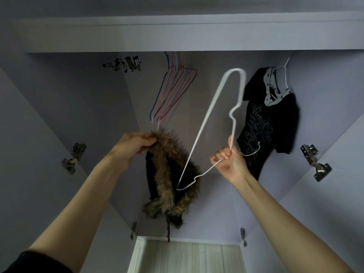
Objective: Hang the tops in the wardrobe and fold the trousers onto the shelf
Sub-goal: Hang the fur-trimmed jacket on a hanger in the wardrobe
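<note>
brown fur trims the dark garment (171, 174) that hangs in front of the open wardrobe (78, 85), between the two raised hands. the left hand (134, 146) pinches the fur edge at its top, fingers curled into the pile, so the garment drops free under its own weight; its long axis runs straight down, top at the hand, with a cord dangling from the low end toward the pale floor (187, 257). held that way, the opening is probably kept reachable for the hanger.

the right hand (228, 162) is clamped on a white wire hanger (206, 123) at its neck, fingers wrapped round the wire and the hook poking out to the right of the fist. the hanger is tipped on end: its long bar slants from a low corner that overlaps the fur up to a high corner near the wardrobe's top. the low corner points at the garment, which suits feeding that shoulder in first.

the hands are apart, each with its own load.

behind, a black printed top (275, 119) already hangs on a white hanger at the right, and a bunch of spare pink and blue hangers (173, 91) hangs at the left. no trousers are in view.
</note>
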`<state>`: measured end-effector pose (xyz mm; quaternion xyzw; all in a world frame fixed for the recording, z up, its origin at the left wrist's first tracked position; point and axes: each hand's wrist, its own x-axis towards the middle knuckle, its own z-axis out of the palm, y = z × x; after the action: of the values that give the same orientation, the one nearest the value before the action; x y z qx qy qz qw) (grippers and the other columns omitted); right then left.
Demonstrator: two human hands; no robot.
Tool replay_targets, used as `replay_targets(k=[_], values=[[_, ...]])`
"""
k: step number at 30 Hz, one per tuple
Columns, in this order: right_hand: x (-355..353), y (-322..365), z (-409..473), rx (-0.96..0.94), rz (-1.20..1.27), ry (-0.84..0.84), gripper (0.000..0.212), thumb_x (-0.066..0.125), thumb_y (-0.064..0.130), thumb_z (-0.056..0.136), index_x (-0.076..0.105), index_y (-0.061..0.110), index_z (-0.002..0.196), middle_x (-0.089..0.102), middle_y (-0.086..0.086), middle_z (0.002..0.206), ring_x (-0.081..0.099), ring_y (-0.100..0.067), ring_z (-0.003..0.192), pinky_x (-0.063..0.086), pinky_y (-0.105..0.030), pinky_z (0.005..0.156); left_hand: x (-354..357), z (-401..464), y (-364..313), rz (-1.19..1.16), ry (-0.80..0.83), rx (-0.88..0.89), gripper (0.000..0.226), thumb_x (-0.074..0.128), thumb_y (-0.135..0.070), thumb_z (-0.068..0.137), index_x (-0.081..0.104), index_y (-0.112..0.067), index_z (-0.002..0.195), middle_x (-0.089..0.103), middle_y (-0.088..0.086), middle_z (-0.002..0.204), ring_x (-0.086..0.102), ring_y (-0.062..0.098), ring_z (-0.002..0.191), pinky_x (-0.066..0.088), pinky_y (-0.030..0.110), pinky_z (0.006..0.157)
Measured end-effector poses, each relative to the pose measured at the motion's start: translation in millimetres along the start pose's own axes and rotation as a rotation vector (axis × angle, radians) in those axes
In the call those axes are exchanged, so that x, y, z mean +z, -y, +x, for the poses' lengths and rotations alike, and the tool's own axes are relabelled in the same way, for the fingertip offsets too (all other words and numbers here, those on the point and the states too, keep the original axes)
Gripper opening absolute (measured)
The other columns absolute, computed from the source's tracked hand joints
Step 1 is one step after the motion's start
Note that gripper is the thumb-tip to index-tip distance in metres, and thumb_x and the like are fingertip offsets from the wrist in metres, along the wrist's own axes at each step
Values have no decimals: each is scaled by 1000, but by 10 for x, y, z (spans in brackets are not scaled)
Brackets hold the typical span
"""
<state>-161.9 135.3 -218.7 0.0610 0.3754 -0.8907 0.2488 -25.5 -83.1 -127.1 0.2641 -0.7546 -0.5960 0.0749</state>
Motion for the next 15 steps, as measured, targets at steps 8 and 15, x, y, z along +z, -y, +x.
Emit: replay_targets(k=[8,15], values=[[241,-209,-12,-95,-262,-75,45,47,37,97,27,22,60,23,8,38,23,-7,35,24,-26,56,-121,-62,-183,-103,137,81,34,60,-10,87,74,-27,61,65,-11,61,54,0,52,29,22,56],[300,-285,-9,-151,-427,93,48,50,31,95,29,17,54,29,2,47,29,-13,48,28,-27,62,-160,-114,-229,-200,140,53,34,56,-7,88,74,-20,61,67,-2,67,55,15,68,33,28,67]])
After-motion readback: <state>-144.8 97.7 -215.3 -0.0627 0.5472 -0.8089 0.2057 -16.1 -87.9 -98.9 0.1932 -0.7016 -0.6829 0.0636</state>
